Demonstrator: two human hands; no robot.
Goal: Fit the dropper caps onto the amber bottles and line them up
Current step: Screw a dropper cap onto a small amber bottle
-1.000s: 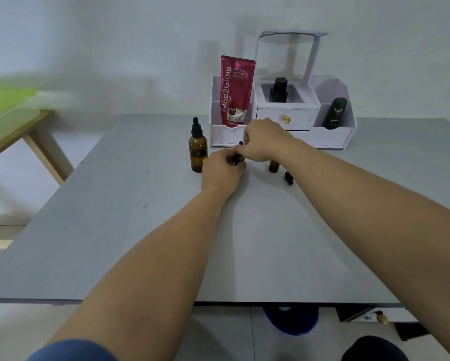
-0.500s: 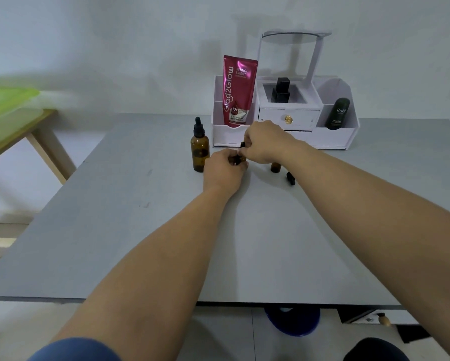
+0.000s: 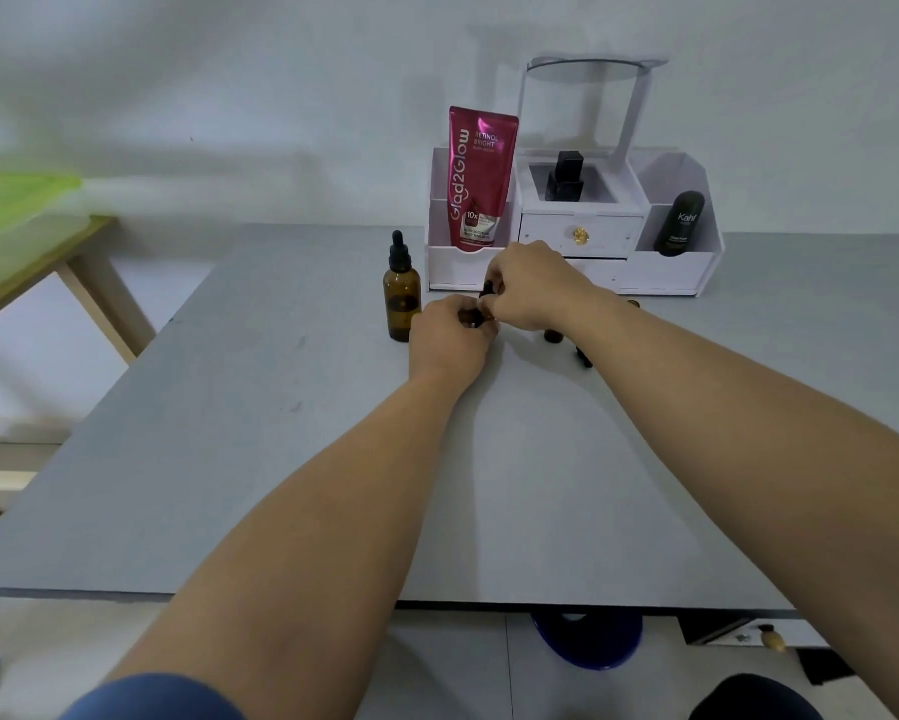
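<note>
**Amber bottle (image 3: 471,318) and dropper cap (image 3: 487,291) between both hands**

Left hand (image 3: 450,339) curls round the largely hidden bottle at the far middle of the grey table (image 3: 291,459); right hand (image 3: 529,285) pinches the cap atop it. A capped bottle (image 3: 401,299) stands just left; a loose cap (image 3: 584,356) lies right.

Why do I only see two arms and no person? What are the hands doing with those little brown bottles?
The camera sits on the person's head and looks down, so you see only their arms. No machine here. The left hand holds a small bottle, mostly hidden, while the right hand pinches a black dropper cap on top of it. On the grey table stands a taller amber bottle, already capped. Right of the hands are a second small bottle and a loose cap. Behind stands a white organizer with a pink tube.
</note>
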